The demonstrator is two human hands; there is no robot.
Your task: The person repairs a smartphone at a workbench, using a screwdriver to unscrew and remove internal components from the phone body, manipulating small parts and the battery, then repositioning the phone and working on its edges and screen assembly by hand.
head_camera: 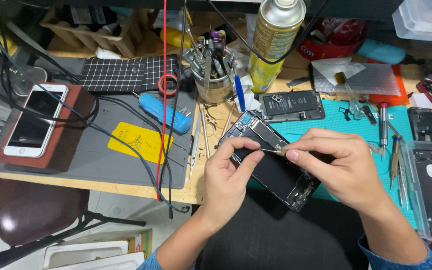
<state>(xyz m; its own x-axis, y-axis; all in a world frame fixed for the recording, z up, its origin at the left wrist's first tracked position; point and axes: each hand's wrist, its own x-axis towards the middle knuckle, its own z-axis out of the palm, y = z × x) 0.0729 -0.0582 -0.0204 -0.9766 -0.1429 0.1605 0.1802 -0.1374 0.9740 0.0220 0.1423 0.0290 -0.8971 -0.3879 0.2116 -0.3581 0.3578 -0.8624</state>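
Here, the opened phone (271, 162) lies between both hands, under their fingertips.

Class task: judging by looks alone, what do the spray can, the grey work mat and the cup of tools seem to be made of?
Spray can: likely metal, its glossy gold wall showing highlights. Grey work mat: probably silicone or rubber, matte, with moulded grooves. Cup of tools: possibly clear plastic or glass, smudged; hard to tell.
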